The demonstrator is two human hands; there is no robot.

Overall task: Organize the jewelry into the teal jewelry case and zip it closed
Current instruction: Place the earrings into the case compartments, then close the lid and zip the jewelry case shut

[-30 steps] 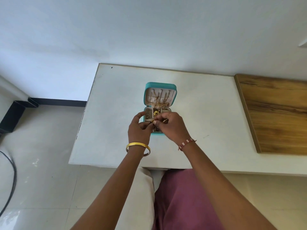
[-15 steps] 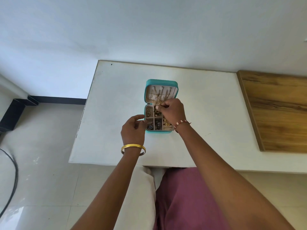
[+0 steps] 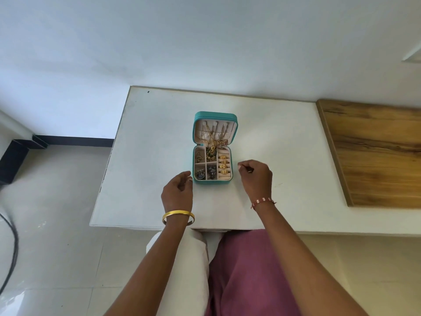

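A teal jewelry case (image 3: 214, 147) lies open near the middle of a white table (image 3: 284, 156), its long axis running from 12 to 6 o'clock. The hinged lid (image 3: 215, 127) is laid back toward 12 o'clock, the wall side, and the compartmented tray (image 3: 213, 164) faces the person at 6 o'clock. Gold chains (image 3: 211, 135) hang from the lid's pegs and spill over the hinge into the upper tray cells. Four gold rings (image 3: 223, 164) sit in a column in the padded slot at the tray's 3 o'clock side; two dark earrings (image 3: 206, 173) fill the two lower cells at its 7 o'clock corner.

The left hand (image 3: 177, 193) hovers at the case's 7 o'clock, just beside its near corner, fingers loosely curled and grasping nothing; whether a fingertip touches the shell cannot be told. A gold bangle (image 3: 178, 216) circles that wrist. The right hand (image 3: 256, 179) sits at the case's 4 o'clock, clear of the shell, fingers curled; a small dark shape shows by the thumb (image 3: 243, 167), too small to tell whether anything is pinched. A red-and-white thread bracelet (image 3: 262, 201) rings the right wrist.

A wooden panel (image 3: 373, 151) lies at 3 o'clock of the table. A white cushion (image 3: 182, 258) and maroon fabric (image 3: 246, 274) fill the lap at 6 o'clock, and a black cable (image 3: 12, 247) curves over the tiled floor (image 3: 57, 247) at 8 o'clock.
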